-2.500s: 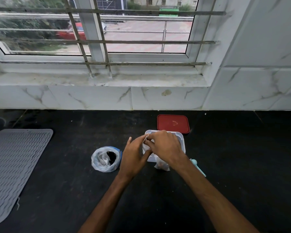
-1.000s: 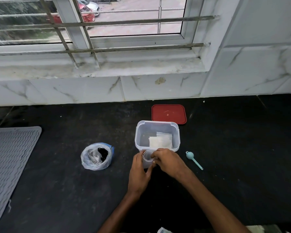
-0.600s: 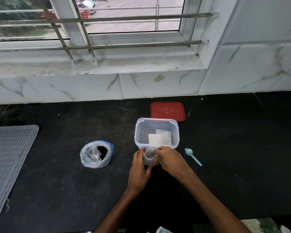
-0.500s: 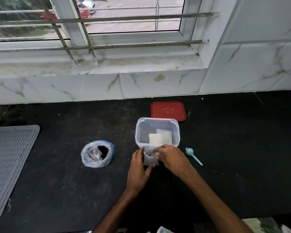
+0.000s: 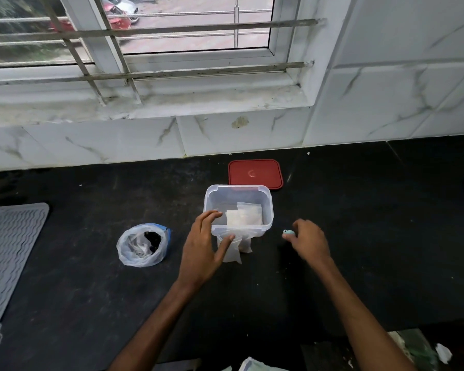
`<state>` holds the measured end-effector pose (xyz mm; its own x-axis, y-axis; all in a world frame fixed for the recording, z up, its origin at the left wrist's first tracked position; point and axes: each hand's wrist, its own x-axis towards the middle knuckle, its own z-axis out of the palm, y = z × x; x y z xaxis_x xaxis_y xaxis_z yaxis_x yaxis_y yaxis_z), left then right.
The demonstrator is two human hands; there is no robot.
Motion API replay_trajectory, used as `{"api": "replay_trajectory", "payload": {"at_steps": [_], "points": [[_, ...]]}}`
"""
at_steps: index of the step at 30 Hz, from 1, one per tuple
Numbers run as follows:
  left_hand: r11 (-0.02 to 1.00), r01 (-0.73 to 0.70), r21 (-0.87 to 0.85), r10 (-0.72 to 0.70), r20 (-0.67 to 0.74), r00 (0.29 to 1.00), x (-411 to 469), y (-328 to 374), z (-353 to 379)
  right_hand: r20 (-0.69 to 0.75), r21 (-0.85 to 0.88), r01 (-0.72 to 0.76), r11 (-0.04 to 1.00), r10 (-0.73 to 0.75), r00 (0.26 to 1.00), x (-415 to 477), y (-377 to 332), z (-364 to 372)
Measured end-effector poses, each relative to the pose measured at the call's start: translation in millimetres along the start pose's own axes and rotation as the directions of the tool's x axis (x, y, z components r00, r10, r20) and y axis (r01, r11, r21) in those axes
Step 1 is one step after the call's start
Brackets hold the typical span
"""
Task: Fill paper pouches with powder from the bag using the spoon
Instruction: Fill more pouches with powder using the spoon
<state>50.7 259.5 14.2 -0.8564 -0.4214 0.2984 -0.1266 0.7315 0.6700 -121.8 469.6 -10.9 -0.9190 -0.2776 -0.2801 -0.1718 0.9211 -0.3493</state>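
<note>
Forearms first: both of yours reach up from the near edge over the black table (image 5: 91, 303). Your left hand (image 5: 202, 247) sits just in front of the clear plastic container (image 5: 236, 186). Its fingers (image 5: 209, 218) are loosely spread and nearly straight. They reach the container's near left corner, though you cannot tell whether they touch it. The thumb tip touches the top of a paper pouch (image 5: 235, 253), and that hand has hold of nothing. The paper pouch stands upright on the table, leaning against the container's near wall, with its mouth up by the thumb.

Your right hand (image 5: 310, 241) is off to the right of the container, knuckles up, fingers curled down round the teal spoon (image 5: 288, 232). Only the spoon's bowl shows, peeking past your fingertips. The handle is hidden under the hand, low by the table.

Left of your left hand and apart from it, the plastic bag (image 5: 138, 253) sits open on the table with dark powder (image 5: 152, 238) showing in its mouth. Inside the container lie more flat pouches (image 5: 244, 216), towards its right side. Just beyond the container a red lid (image 5: 255, 174) lies flat, near the wall. A grey ribbed mat (image 5: 8, 236) covers the far left of the table. Behind everything stand white marbled tiles (image 5: 105, 140), then the window sill (image 5: 172, 103) and the metal window bars (image 5: 172, 30).
</note>
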Motion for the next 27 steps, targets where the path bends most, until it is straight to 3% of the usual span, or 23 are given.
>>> {"api": "replay_trajectory", "payload": {"at_steps": [2, 7, 11, 14, 16, 18, 20, 21, 23, 25, 27], "points": [[1.0, 0.024, -0.015, -0.024, -0.028, 0.999, 6, 5, 7, 0.032, -0.059, -0.015, 0.998, 0.017, 0.999, -2, 5, 13], [0.983, 0.139, -0.118, -0.154, -0.127, 0.98, 8, -1, 2, -0.077, -0.037, 0.007, 0.999, -0.009, 0.997, -5, 5, 26], [0.975, 0.191, -0.115, -0.214, -0.235, 0.948, 2, -23, -25, -0.264, 0.269, 0.038, 0.962, 0.035, 0.964, -8, -7, 6], [0.959, 0.259, -0.12, -0.284, -0.328, 0.901, -3, -48, -49, -0.402, 0.443, 0.223, 0.868, -0.03, 0.915, -15, -36, -23], [0.949, 0.3, -0.097, -0.314, -0.384, 0.868, -5, -66, -67, -0.41, 0.519, 0.362, 0.774, -0.146, 0.9, -21, -70, -40], [0.931, 0.359, -0.066, -0.351, -0.432, 0.831, -9, -81, -80, -0.363, 0.586, 0.422, 0.692, -0.242, 0.9, -27, -105, -43], [0.884, 0.466, -0.04, -0.427, -0.473, 0.771, -16, -96, -91, -0.229, 0.64, 0.39, 0.662, -0.32, 0.919, -34, -141, -33], [0.837, 0.546, -0.044, -0.497, -0.481, 0.722, -19, -105, -95, -0.117, 0.671, 0.356, 0.65, -0.381, 0.917, -39, -160, -24], [0.687, 0.719, -0.106, -0.682, -0.435, 0.588, -24, -123, -98, 0.109, 0.684, 0.318, 0.656, -0.523, 0.845, -52, -195, -2], [0.532, 0.832, -0.158, -0.822, -0.333, 0.462, -27, -133, -92, 0.219, 0.589, 0.398, 0.703, -0.613, 0.759, -62, -221, 27], [0.438, 0.889, -0.131, -0.884, -0.24, 0.4, -28, -138, -83, 0.253, 0.398, 0.504, 0.767, -0.62, 0.743, -65, -244, 59]]}}
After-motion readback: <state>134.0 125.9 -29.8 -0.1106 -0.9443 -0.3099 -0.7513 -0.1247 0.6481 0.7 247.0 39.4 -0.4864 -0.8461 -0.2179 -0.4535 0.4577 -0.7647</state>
